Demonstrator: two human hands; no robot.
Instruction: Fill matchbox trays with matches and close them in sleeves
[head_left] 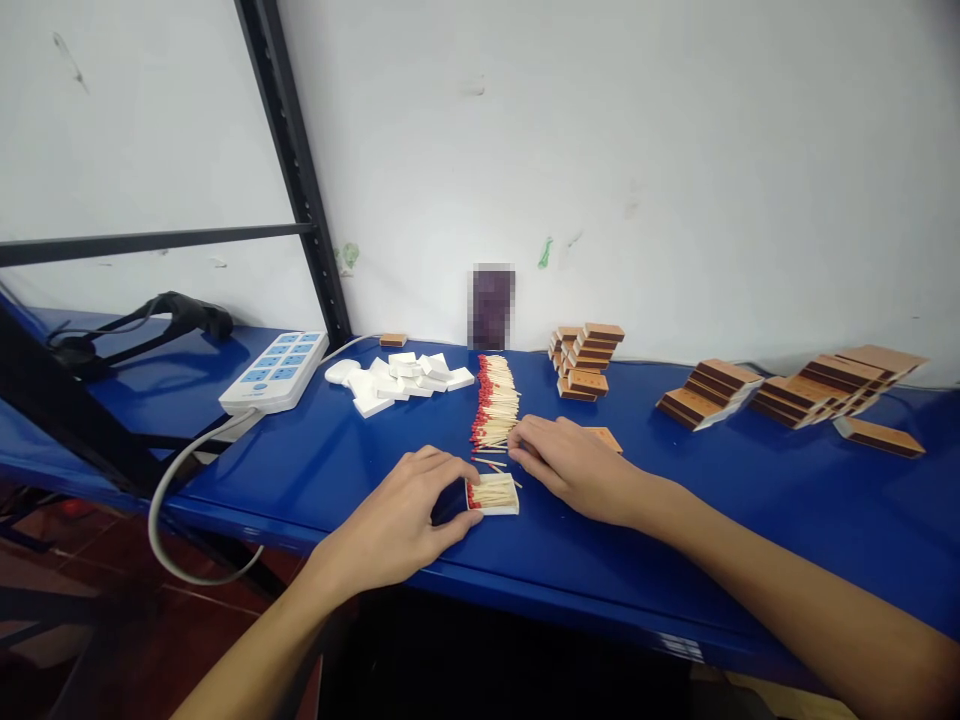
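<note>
A small white tray (pixel 496 495) filled with red-tipped matches lies near the front edge of the blue table (pixel 750 500). My left hand (pixel 409 510) curls around its left end, thumb and fingers pinching it. My right hand (pixel 574 465) rests just right of it, fingers bent down at the foot of a long pile of loose matches (pixel 495 400); what its fingertips hold is too small to name. A brown matchbox sleeve (pixel 606 437) lies partly hidden behind my right hand.
A heap of white empty trays (pixel 409 380) lies at the back left beside a white power strip (pixel 275 372) with its grey cable. Stacks of brown sleeves (pixel 585 360) stand at the back, more rows (pixel 787 390) to the right. A black shelf post (pixel 300 180) rises at left.
</note>
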